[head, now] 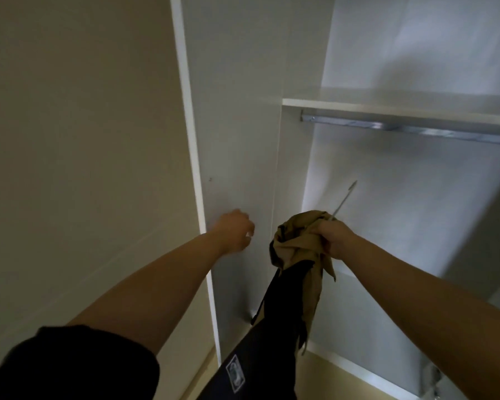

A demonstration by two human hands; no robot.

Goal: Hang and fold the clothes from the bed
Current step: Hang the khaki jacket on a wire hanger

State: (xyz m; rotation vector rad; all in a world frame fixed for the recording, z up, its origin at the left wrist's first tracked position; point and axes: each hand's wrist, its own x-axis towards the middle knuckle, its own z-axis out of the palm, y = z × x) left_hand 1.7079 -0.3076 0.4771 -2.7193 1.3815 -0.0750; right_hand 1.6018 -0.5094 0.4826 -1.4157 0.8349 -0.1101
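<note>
Head view, looking up into an open wardrobe. At far left, a plain beige wall [75,125]; below it, a black sleeve [70,368] covers the upper part of the left arm.

The left grip [234,230] is raised against a white wardrobe panel [237,111]. Its fingers are curled toward the panel's surface, but blur hides whether they clasp anything, so its state cannot be told.

Just right of it, and apart from it, the right grip [334,239] is clenched around a bunched tan garment [298,238]. The cloth bulges above and to the left of the fist and trails downward. A black garment [283,307] hangs from the same bundle, running down to the lower edge of the view, where a pale label shows on it. A thin metal hanger hook [342,202] rises from the top of the fist, tilted toward the upper right.

Both garments are held in the air in front of the wardrobe's open compartment. Above and to the right, a white shelf [387,106] spans the compartment, with a metal rail [416,129] mounted just beneath it, well above the hook's tip.
</note>
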